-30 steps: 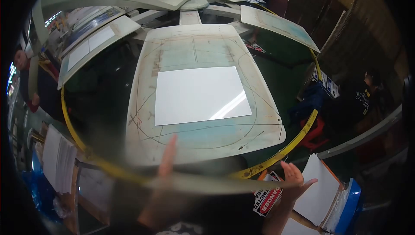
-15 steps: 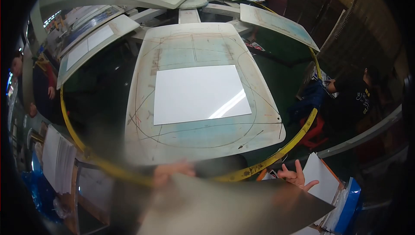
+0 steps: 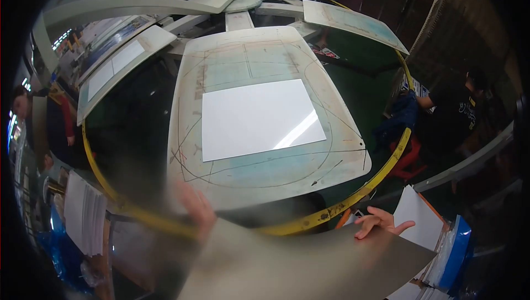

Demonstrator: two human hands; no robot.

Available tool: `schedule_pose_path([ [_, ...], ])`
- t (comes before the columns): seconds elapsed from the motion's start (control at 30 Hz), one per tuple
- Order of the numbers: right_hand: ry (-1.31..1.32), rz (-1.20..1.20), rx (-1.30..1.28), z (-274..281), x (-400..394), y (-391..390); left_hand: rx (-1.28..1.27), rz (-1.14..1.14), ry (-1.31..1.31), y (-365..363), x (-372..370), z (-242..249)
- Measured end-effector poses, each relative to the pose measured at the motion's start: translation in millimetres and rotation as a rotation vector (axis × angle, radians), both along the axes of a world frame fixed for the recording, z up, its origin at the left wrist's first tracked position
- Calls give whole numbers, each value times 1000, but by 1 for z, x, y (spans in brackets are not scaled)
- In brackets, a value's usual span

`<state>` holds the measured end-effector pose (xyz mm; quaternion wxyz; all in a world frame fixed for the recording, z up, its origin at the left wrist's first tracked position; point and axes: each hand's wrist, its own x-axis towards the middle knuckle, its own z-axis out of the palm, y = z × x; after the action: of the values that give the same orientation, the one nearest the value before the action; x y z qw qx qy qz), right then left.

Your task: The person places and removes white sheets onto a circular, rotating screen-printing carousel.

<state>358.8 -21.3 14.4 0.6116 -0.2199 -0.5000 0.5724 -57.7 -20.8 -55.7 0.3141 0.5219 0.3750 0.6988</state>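
A thin grey sheet [image 3: 309, 261] is tilted close below me, with its near part cut off by the frame. My left hand [image 3: 197, 210] is blurred at the sheet's upper left corner, fingers stretched toward the pallet. My right hand [image 3: 381, 222] is at the far right edge of the sheet, with bent fingers curled over onto its face and the thumb sticking out sideways. Beyond both hands, a glossy white sheet [image 3: 259, 120] lies flat on a stained, line-marked pallet [image 3: 265, 187]. Where my palms meet the grey sheet is hidden.
A yellow curved rail [image 3: 331, 211] runs around the pallet. White sheets [image 3: 83, 217] stand stacked at the left, and more sheets [image 3: 422, 217] at the right. Other pallets [image 3: 353, 24] surround the hub. People are at the left, the right [image 3: 452, 106] and the back.
My left hand has moved left and up, its fingers now straighter. My right hand's spread fingers have bent down onto the grey sheet. The view has shifted slightly.
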Motion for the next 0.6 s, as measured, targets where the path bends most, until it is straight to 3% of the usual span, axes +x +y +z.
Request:
schedule_pose_path([
  [0.07,-77,-153,-41,10,-18,-3,28,-244,-27,-12,1,21],
  [0.1,144,-322,-265,13,-33,-7,44,-368,-41,-16,2,29],
  [0.17,288,-487,-445,44,-58,2,198,-879,145,3,-19,27],
  [0.23,415,-592,-537,66,-69,16,93,-1116,372,5,-41,34],
  [0.27,435,-562,-506,64,-67,22,-144,-968,394,-10,-40,46],
  [0.33,420,-476,-408,57,-56,26,184,-1128,523,26,-47,27],
  [0.37,383,-423,-352,51,-49,22,228,-993,533,17,-45,24],
  [0.43,288,-332,-254,40,-36,14,436,-734,128,12,-36,18],
  [0.47,230,-299,-213,36,-31,8,545,-598,-292,14,-25,15],
  [0.53,113,-261,-139,33,-19,-15,327,-429,-214,15,-12,25],
  [0.6,14,-247,-79,33,-13,-34,122,-483,-132,12,-3,36],
])
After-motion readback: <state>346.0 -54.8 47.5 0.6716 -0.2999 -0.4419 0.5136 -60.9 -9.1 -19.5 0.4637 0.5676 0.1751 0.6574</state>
